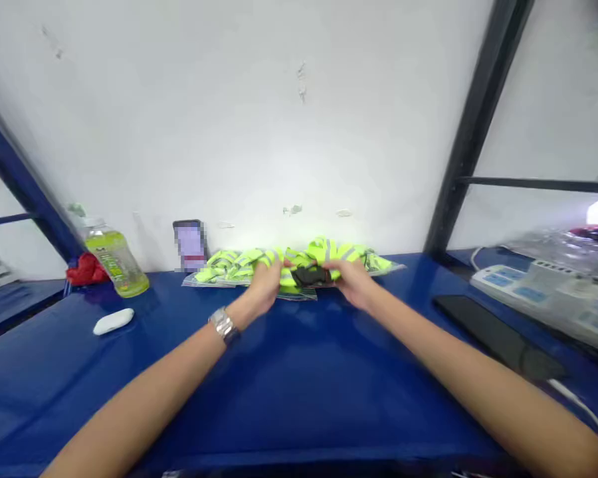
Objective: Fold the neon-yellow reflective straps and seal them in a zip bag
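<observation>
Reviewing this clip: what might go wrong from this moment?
1. The left grip and right grip flank a black piece right against more neon strapping, so strands might snag or tangle.

2. A phone leans on the wall beside the plastic bags; a sideways shove might topple it.

3. The right forearm passes close to a white cable and could catch it.

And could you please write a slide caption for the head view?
Both hands hold fluorescent-yellow reflective straps with a black piece at a blue table.
</observation>
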Demonstrator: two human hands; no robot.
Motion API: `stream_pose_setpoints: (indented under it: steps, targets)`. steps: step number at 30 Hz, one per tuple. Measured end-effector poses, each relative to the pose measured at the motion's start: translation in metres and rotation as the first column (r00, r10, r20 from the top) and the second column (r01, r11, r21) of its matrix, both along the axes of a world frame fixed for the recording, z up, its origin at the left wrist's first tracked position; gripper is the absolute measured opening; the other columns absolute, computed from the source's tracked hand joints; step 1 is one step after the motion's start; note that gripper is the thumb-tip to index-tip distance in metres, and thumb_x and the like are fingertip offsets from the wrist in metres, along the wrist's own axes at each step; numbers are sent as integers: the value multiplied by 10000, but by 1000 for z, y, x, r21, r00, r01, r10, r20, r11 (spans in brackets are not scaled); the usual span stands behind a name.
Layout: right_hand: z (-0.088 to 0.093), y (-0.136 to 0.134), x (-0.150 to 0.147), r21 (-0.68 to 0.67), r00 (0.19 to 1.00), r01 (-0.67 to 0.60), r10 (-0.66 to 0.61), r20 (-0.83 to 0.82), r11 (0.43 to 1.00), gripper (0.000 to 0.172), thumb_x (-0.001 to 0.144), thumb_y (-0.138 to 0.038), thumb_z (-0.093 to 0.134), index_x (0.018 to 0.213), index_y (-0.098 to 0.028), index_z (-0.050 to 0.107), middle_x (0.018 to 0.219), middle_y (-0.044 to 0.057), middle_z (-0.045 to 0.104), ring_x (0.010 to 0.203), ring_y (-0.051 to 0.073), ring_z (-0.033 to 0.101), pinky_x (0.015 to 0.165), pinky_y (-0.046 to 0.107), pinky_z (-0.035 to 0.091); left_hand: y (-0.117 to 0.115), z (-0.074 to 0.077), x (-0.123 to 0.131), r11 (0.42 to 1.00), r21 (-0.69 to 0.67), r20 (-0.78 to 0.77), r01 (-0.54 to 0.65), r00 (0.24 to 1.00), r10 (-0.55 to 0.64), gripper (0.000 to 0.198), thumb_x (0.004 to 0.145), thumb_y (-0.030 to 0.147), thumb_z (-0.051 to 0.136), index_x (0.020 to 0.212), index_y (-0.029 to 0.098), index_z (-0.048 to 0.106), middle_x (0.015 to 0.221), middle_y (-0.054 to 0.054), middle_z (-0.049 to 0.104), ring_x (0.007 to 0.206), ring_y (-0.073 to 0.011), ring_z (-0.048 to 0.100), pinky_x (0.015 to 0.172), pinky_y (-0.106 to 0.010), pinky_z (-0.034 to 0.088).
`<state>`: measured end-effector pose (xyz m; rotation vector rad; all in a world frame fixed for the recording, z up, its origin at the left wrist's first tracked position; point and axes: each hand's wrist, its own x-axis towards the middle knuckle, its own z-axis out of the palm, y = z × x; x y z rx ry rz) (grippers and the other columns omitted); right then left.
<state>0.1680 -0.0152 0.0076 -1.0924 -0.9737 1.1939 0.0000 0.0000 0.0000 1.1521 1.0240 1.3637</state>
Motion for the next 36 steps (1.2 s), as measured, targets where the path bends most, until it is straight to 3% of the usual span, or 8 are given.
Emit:
stream_pose_setpoints:
  steps: [6,14,17,20,27,30,33,36]
  targets:
    - [-40,-34,0,-51,995,70,-67,69,996,362,541,-192,522,899,-247,507,685,-74,505,557,81,401,427,152,249,-30,-32,-6,998,-60,-19,35,999,-36,159,637,261,656,715,129,613,666,-20,621,611,-131,565,578,-227,442]
    - [-42,-54,2,-37,996,-28,31,89,999,345,613,-215,524,957,-244,504,669,-77,478,506,89,397,392,175,282,-55,-29,3,995,-8,-25,99,995,-99,224,718,331,652,843,154,600,900,-47,660,804,-171,615,714,-262,487]
    - [-42,-54,1,169,971,-140,102,214,976,475,647,-260,625,1106,-248,500,933,-13,622,789,163,587,614,259,491,-56,-36,3,983,134,-323,122,944,-73,214,778,325,602,909,164,549,926,-49,641,862,-180,604,792,-298,491]
    - [-46,-50,2,361,895,-172,-8,446,917,491,683,-244,616,1161,-221,506,1226,67,590,1167,236,520,970,364,428,-51,-42,-1,964,228,-599,135,801,30,112,809,259,518,880,171,516,843,-40,603,814,-185,578,795,-342,491]
    - [-46,-54,7,266,491,-59,-204,847,962,420,830,-229,451,1243,-164,500,1240,136,599,1179,287,534,938,364,438,-49,-39,-5,888,375,-752,268,647,123,174,821,146,420,926,155,560,1009,-116,581,1057,-263,512,1006,-464,382]
    - [-39,-63,3,145,190,-29,-137,972,989,316,885,-266,408,1121,-148,581,1082,172,661,1007,317,625,815,376,474,-51,-42,-6,780,462,-847,423,473,245,305,845,113,372,1096,144,542,1132,-142,566,1146,-264,483,1050,-474,355]
    - [-34,-69,-3,61,-121,-124,-76,990,990,294,911,-213,358,1025,-140,619,968,189,678,853,313,665,703,368,477,-52,-44,-7,690,509,-861,514,301,411,381,857,80,319,1188,123,501,1192,-160,546,1154,-262,491,1057,-490,356]
    - [-31,-69,-8,-4,-256,-231,-57,965,973,288,858,-86,365,962,-131,630,874,185,678,778,301,672,642,342,461,-55,-44,-7,693,483,-864,536,163,476,367,845,72,308,1139,95,526,1123,-177,573,1073,-273,533,993,-481,419]
